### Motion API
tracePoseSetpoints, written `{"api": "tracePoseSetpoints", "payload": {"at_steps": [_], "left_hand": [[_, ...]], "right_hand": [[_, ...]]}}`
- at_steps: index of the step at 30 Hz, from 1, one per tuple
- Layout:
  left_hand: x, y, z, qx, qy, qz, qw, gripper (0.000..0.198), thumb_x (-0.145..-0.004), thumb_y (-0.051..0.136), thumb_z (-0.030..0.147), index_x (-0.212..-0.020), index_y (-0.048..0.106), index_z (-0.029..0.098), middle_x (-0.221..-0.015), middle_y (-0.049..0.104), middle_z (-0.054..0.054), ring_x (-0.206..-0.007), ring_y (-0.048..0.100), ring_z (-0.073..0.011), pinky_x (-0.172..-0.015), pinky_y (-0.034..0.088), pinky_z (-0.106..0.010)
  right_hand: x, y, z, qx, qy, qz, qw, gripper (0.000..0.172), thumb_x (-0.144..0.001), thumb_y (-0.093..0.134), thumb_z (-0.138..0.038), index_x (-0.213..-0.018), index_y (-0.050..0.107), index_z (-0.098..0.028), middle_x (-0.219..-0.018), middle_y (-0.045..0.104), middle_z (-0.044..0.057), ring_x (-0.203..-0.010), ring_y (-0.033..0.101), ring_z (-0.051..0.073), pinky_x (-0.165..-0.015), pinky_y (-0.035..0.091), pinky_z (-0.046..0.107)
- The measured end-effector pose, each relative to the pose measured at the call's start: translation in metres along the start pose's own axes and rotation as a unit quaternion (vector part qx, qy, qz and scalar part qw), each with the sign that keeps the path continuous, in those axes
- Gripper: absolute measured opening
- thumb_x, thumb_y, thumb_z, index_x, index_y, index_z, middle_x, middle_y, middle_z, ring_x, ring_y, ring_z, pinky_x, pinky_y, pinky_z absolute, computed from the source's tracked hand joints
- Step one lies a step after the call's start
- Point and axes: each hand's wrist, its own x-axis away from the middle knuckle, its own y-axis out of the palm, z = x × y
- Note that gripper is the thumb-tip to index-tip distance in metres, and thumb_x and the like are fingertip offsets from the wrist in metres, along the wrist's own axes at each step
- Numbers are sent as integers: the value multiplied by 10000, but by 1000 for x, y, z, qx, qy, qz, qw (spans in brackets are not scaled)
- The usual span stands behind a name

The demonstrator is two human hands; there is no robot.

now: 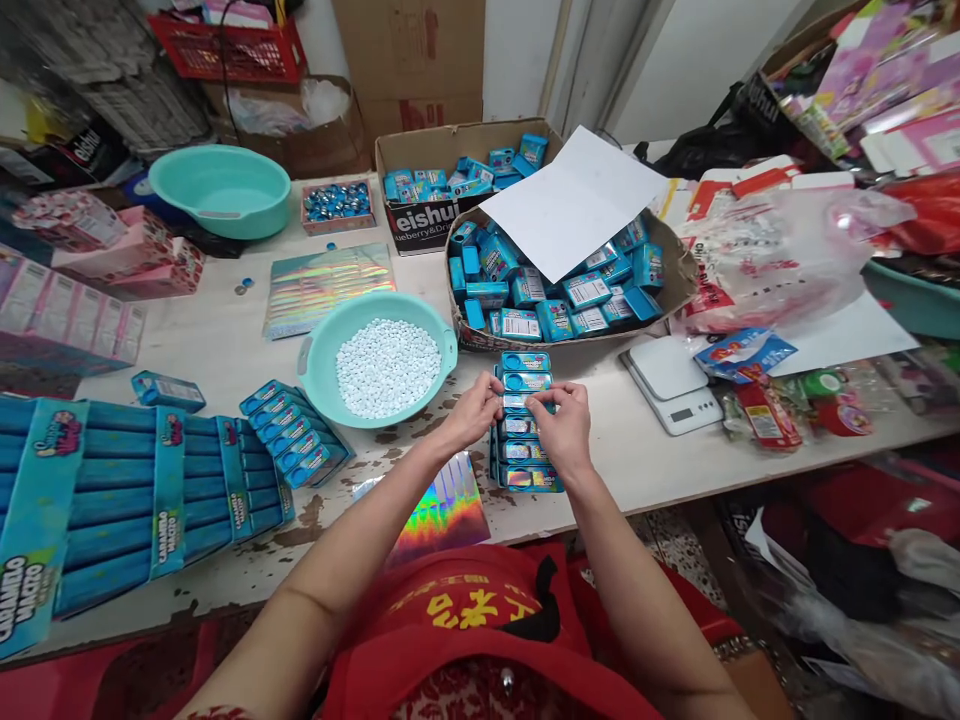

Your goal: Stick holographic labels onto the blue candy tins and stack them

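- Blue boxes (525, 368) stand rowed at centre frame, beside the teal bowl (319, 360).
- I see left hand (471, 412) and right hand (564, 428) fingers pinching one box (525, 403).

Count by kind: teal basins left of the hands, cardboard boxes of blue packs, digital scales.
Teal basins: 2
Cardboard boxes of blue packs: 2
Digital scales: 1
Total: 5

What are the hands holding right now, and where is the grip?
One blue case in the row on the table: the left hand grips its left end, the right hand its right end. Whether it is lifted cannot be told.
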Motion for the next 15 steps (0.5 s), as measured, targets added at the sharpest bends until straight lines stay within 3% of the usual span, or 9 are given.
{"api": "tracePoseSetpoints", "payload": {"at_steps": [3,5,7,8,10,12,15], "left_hand": [[-2,-2,-4,-55,-78,29,995,240,-811,447,187,-1048,407,183,-635,560,39,-522,531,-116,-579,433,-251],[1,-2,-9,-152,-111,52,981,332,-793,513,204,-1114,442,159,-710,634,-26,-666,612,-184,-686,461,-318],[8,4,-14,-181,-99,85,975,391,-825,506,257,-1196,456,145,-922,677,-106,-898,628,-243,-832,447,-373],[13,9,-16,-157,-74,98,980,432,-861,464,310,-1261,427,149,-1085,648,-133,-1027,595,-256,-902,424,-386],[22,23,-20,-88,4,103,991,569,-906,358,444,-1400,274,173,-1388,447,-134,-1256,441,-256,-1021,352,-392],[30,35,-26,-76,61,63,993,730,-881,334,565,-1463,115,182,-1525,205,-107,-1389,218,-265,-1102,247,-407],[39,31,-41,-139,20,-27,990,788,-859,317,622,-1475,97,184,-1549,99,-92,-1419,68,-290,-1133,148,-450]], "right_hand": [[-3,0,3,-31,50,23,998,317,-640,668,-312,-891,536,-169,-1065,467,92,-900,541,197,-812,457,325],[-4,-2,7,-69,101,15,992,442,-618,682,-346,-970,480,-171,-1108,470,105,-830,559,180,-718,480,307],[-4,-4,9,-91,119,-1,989,482,-620,682,-399,-986,455,-180,-1100,500,105,-825,566,183,-688,483,304],[-4,-4,10,-94,115,-7,989,498,-618,684,-424,-987,452,-183,-1083,520,100,-827,567,188,-690,482,310],[-4,-2,11,-79,100,-6,992,535,-594,705,-452,-983,455,-183,-1018,556,84,-813,568,199,-706,480,338],[-6,-1,13,-57,86,2,995,512,-592,710,-437,-960,467,-177,-933,576,62,-793,569,207,-723,476,367],[-7,-5,15,-72,80,7,994,411,-654,665,-374,-959,476,-172,-940,577,65,-772,572,197,-704,484,370]]}}
